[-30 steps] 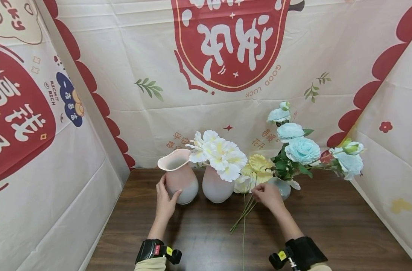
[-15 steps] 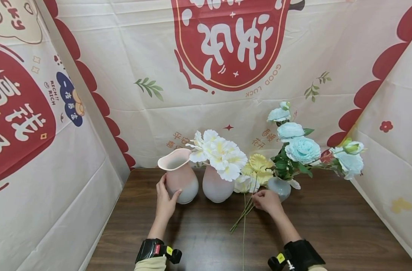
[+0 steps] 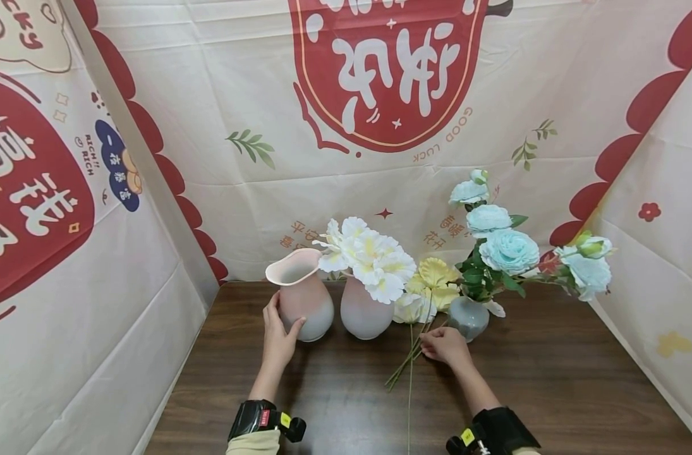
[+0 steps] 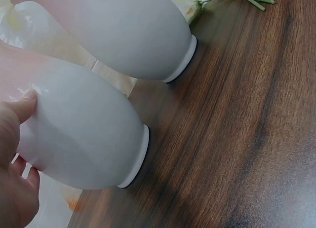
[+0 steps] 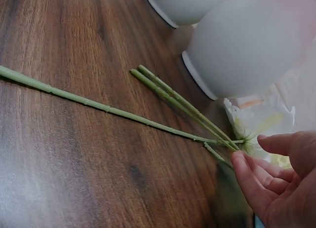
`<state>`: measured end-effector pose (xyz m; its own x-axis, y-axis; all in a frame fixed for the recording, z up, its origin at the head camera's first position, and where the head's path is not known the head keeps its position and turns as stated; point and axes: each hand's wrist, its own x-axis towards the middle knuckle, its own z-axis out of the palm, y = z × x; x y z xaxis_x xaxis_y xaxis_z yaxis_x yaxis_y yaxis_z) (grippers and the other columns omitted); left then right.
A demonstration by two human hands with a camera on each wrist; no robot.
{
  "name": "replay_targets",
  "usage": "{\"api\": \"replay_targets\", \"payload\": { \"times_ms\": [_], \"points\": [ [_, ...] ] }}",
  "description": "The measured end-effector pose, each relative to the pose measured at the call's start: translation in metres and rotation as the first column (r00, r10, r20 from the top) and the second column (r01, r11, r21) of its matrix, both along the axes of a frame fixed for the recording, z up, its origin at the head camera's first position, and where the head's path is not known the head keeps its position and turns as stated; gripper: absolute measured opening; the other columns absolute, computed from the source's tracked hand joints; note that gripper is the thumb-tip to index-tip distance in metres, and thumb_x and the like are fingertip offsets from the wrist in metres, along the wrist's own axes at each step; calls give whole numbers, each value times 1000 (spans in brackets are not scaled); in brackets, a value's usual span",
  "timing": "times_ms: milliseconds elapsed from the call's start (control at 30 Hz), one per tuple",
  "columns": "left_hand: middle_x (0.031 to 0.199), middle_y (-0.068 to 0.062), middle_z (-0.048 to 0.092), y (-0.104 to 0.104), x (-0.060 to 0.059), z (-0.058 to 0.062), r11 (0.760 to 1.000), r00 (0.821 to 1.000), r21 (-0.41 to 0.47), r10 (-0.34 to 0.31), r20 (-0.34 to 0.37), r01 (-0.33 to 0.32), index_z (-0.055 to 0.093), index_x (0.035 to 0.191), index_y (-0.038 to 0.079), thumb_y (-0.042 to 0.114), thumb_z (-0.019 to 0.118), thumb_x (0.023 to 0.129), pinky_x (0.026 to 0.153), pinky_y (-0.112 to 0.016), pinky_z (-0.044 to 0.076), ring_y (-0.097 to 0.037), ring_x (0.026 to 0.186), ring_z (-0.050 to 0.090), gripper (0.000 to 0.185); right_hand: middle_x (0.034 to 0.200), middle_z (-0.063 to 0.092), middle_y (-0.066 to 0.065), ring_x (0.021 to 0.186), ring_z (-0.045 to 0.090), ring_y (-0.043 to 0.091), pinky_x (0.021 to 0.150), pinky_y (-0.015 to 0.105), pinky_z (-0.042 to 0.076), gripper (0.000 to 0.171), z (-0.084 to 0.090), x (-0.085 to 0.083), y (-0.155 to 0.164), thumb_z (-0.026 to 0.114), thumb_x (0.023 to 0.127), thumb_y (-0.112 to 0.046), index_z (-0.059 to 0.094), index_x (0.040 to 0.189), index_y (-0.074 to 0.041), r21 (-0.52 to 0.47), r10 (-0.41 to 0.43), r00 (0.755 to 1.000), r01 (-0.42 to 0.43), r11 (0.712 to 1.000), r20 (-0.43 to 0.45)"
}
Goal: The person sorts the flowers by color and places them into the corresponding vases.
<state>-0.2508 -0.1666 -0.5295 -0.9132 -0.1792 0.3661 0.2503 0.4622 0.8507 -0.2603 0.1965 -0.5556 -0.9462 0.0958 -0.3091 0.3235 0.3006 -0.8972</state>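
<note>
My left hand (image 3: 279,338) holds a pink-to-grey vase (image 3: 306,309) with a wavy rim, thumb in front and fingers round its left side. In the left wrist view that vase (image 4: 84,129) stands upright on the table. My right hand (image 3: 447,346) is beside crossed green flower stems (image 3: 399,376) that lie on the wood. The right wrist view has its index fingertip (image 5: 239,156) right at the stems (image 5: 168,92), the thumb apart from it. Their blooms, a yellow flower (image 3: 439,284) and a white flower (image 3: 411,309), lie at the back.
A second pink-grey vase (image 3: 365,319) holding white flowers (image 3: 374,259) stands right of the held one. Further right, a small grey vase (image 3: 469,319) carries several pale blue flowers (image 3: 507,253) that lean outward. Printed cloth (image 3: 323,170) walls in the dark wooden table (image 3: 346,392).
My right hand has moved down and slightly left along the stems, uncovering more of the small grey vase. My left hand stays on its vase.
</note>
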Motion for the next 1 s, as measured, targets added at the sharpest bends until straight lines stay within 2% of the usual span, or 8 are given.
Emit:
{"api": "replay_targets", "payload": {
  "times_ms": [233,433,800,1000],
  "points": [
    [146,-25,33,0,0,1,1000,1000,-3,-2,7,2,23,153,2,16,72,91,116,-56,31,-41,142,34,81,75,71,9,63,67,10,62,25,59,29,-2,0,-2,63,97,-12,65,108,15,-20,-32,999,32,999,14],
    [146,-25,33,0,0,-1,1000,1000,-9,0,9,0,23,153,2,17,72,91,116,-55,31,-41,142,34,80,74,72,9,63,69,10,63,25,60,34,-6,-2,-2,62,98,-14,62,114,16,-81,-33,998,37,996,48],
    [145,-25,34,1,0,-3,1000,1000,-13,16,-18,-16,24,153,1,15,73,90,113,-58,33,-41,141,36,81,77,73,8,64,69,8,63,24,59,34,-11,-1,-3,61,98,-9,60,120,16,-136,-116,993,119,984,29],
    [146,-24,33,1,0,-2,1000,1000,-8,11,1,-11,23,153,3,16,72,91,113,-57,33,-41,141,35,81,78,74,8,66,70,9,64,24,59,35,-13,-2,-3,61,97,-6,57,124,17,-178,-135,990,138,974,29]
  ]
}}
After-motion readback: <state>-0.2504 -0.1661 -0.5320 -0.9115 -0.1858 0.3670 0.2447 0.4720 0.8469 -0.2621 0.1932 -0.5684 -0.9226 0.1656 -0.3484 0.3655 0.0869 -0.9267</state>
